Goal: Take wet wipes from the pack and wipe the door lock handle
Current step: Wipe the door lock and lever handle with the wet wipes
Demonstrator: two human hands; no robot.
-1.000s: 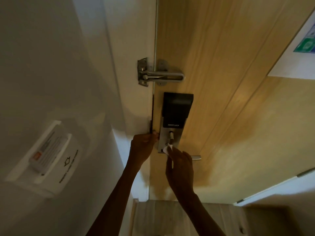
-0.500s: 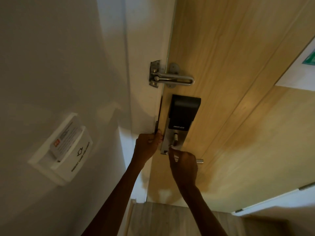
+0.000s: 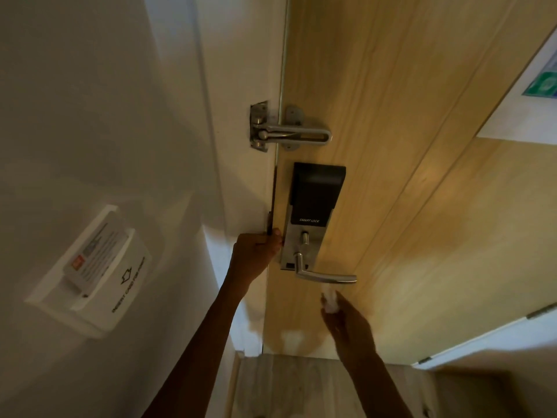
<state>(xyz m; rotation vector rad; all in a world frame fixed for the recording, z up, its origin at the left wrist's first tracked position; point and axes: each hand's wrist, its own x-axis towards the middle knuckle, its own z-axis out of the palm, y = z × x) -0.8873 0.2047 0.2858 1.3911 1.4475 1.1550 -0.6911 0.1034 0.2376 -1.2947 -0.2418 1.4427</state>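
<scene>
Two hands work here: the left hand (image 3: pixel 256 251) grips the door (image 3: pixel 376 116) edge, while the right hand (image 3: pixel 346 322) pinches a bunched wipe (image 3: pixel 329 300) just below the handle (image 3: pixel 327 277). Soft, limp and light, the wipe probably needs holding by its bunched middle, while the stiff, slick metal lever likely suits wrapping around.

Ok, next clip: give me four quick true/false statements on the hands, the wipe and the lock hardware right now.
1. The right hand holds a white wipe just below the lever handle. True.
2. The wipe is pressed against the lever handle. False: it is apart from it.
3. The left hand grips the door edge beside the lock plate. True.
4. The swing guard sits below the smart lock. False: above it.
</scene>
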